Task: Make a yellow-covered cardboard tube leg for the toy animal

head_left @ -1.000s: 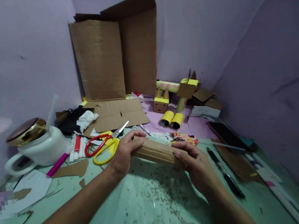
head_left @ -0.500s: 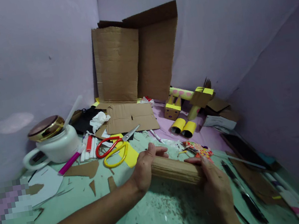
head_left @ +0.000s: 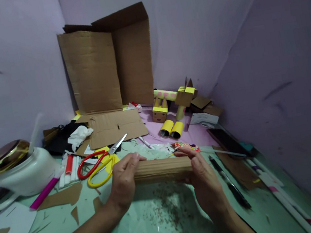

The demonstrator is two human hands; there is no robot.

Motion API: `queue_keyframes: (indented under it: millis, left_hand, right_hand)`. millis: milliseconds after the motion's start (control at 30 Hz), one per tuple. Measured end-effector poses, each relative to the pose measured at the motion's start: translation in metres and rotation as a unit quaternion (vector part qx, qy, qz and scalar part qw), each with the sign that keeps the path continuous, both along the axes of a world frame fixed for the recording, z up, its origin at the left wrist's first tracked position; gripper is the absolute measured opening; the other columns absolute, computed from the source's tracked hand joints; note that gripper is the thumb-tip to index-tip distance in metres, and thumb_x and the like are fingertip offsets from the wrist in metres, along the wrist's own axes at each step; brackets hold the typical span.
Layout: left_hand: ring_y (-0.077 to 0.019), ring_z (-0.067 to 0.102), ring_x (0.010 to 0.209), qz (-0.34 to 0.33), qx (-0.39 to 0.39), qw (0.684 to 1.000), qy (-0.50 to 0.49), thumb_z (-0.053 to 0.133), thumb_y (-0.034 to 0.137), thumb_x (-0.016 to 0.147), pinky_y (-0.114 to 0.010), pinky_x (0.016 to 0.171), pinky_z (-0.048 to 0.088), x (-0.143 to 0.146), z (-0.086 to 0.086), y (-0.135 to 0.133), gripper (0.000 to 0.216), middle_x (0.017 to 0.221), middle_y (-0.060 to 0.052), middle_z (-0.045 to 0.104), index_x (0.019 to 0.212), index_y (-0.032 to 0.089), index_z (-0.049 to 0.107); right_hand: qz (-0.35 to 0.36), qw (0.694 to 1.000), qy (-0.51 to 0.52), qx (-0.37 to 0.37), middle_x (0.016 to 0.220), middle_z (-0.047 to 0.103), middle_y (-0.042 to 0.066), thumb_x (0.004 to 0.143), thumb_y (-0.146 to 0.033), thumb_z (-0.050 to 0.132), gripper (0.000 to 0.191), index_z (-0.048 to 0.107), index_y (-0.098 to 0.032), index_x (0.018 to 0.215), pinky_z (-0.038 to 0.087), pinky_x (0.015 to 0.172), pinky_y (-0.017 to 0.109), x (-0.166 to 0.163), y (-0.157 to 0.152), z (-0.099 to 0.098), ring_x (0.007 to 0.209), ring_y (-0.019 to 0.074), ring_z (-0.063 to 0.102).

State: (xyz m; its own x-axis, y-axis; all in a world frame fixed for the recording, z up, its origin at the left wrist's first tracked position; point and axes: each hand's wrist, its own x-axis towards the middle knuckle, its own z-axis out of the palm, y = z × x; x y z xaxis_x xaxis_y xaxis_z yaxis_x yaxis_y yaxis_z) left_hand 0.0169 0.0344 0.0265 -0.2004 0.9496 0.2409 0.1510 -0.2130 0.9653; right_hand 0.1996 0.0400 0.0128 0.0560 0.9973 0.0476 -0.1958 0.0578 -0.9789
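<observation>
Since half a second ago we have levelled the cardboard roll (head_left: 164,169), fingers (head_left: 134,160) curled over each end. Our left hand (head_left: 123,182) and right hand (head_left: 203,179) grip it, hiding both ends.

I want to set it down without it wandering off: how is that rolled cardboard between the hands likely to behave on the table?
The cardboard roll looks rounded, so it may roll if nudged sideways. It spans between the left hand and right hand without sagging, so it is probably fairly stiff. Being corrugated board, it is likely light and could dent under a hard squeeze.

scissors (head_left: 99,162) left of roll (head_left: 164,169) | cardboard sheets (head_left: 108,61) behind | pot (head_left: 19,173) far left
</observation>
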Motion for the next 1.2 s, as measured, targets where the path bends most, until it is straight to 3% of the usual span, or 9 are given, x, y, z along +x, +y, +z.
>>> queue_keyframes:
  millis: [100,200,400,500,633,767,1000,1100,1200]
  left_hand:
    - [-0.0201,0.057,0.077,-0.009,0.078,0.996,0.035,0.048,0.034,0.083,-0.031,0.072,0.042,-0.007,-0.003,-0.001,0.026,0.075,-0.002,0.065,0.073,0.019,0.066]
    - [-0.0209,0.06,0.086,-0.098,0.164,0.978,0.086,0.055,0.025,0.079,-0.031,0.078,0.044,-0.012,-0.003,-0.002,0.016,0.086,-0.004,0.068,0.084,0.021,0.07]
    - [-0.029,0.059,0.099,-0.319,-0.13,0.934,0.099,0.07,0.043,0.065,-0.036,0.08,0.046,-0.027,0.019,0.007,0.055,0.114,-0.005,0.067,0.118,0.028,0.063]
    - [-0.026,0.061,0.088,-0.37,-0.168,0.906,0.121,0.069,0.04,0.066,-0.033,0.074,0.047,-0.025,0.024,0.007,0.055,0.102,-0.006,0.071,0.118,0.024,0.064]
    - [-0.0223,0.06,0.076,-0.342,-0.149,0.924,0.086,0.066,0.035,0.068,-0.029,0.064,0.046,-0.012,0.016,0.004,0.047,0.088,-0.005,0.072,0.112,0.019,0.067]
    - [-0.0279,0.059,0.096,-0.288,-0.134,0.946,0.06,0.069,0.027,0.065,-0.034,0.081,0.046,0.008,0.004,-0.005,0.052,0.104,-0.005,0.069,0.117,0.022,0.064]
    - [-0.0263,0.059,0.084,-0.342,-0.121,0.925,0.113,0.061,0.023,0.069,-0.033,0.075,0.049,0.023,-0.012,-0.013,0.035,0.091,-0.004,0.068,0.104,0.021,0.067]
    - [-0.0215,0.055,0.067,-0.337,-0.125,0.915,0.181,0.06,0.031,0.072,-0.029,0.062,0.046,0.02,-0.016,-0.01,0.014,0.069,0.0,0.063,0.074,0.019,0.068]
    - [-0.0187,0.051,0.062,-0.316,-0.121,0.922,0.188,0.059,0.031,0.071,-0.027,0.057,0.044,0.024,-0.015,-0.008,0.015,0.064,0.002,0.059,0.066,0.018,0.064]
  right_hand:
    - [0.048,0.993,0.032,-0.098,0.087,0.058,0.002,0.073,-0.058,0.06,0.043,0.059,-0.026,0.102,0.042,0.037,0.024,-0.002,-0.001,0.003,0.057,0.0176,0.06]
    - [0.011,0.995,0.03,-0.092,0.075,0.051,-0.001,0.075,-0.053,0.059,0.032,0.059,-0.023,0.087,0.046,0.037,0.025,0.0,0.002,0.005,0.054,0.0151,0.053]
    - [0.0,0.994,-0.077,0.075,0.08,0.057,0.002,0.079,-0.039,0.053,0.019,0.058,-0.021,0.084,0.047,0.048,0.025,0.014,0.003,0.01,0.068,0.0174,0.051]
    - [-0.005,0.973,-0.157,0.171,0.083,0.062,0.003,0.082,-0.035,0.052,0.02,0.06,-0.021,0.091,0.048,0.068,0.032,0.015,0.001,0.008,0.077,0.02,0.057]
    - [-0.044,0.988,-0.048,0.141,0.11,0.062,0.01,0.074,-0.046,0.064,0.054,0.048,-0.022,0.12,0.046,0.083,0.037,0.008,0.0,0.002,0.1,0.0264,0.059]
    - [0.064,0.99,0.106,0.067,0.099,0.068,0.009,0.058,-0.056,0.077,0.075,0.049,-0.022,0.119,0.048,0.08,0.04,-0.003,-0.002,-0.003,0.09,0.027,0.064]
    - [0.161,0.984,0.032,0.065,0.082,0.07,0.003,0.06,-0.023,0.073,0.025,0.062,-0.022,0.083,0.052,0.072,0.037,-0.012,-0.017,0.009,0.076,0.0218,0.067]
    - [0.147,0.984,-0.038,0.095,0.072,0.068,0.002,0.057,-0.02,0.069,0.021,0.064,-0.023,0.077,0.052,0.07,0.038,-0.013,-0.021,0.013,0.07,0.0223,0.066]
    - [0.164,0.983,0.037,0.071,0.076,0.068,0.0,0.053,-0.013,0.069,0.034,0.061,-0.024,0.084,0.051,0.065,0.035,-0.013,-0.02,0.013,0.069,0.0208,0.065]
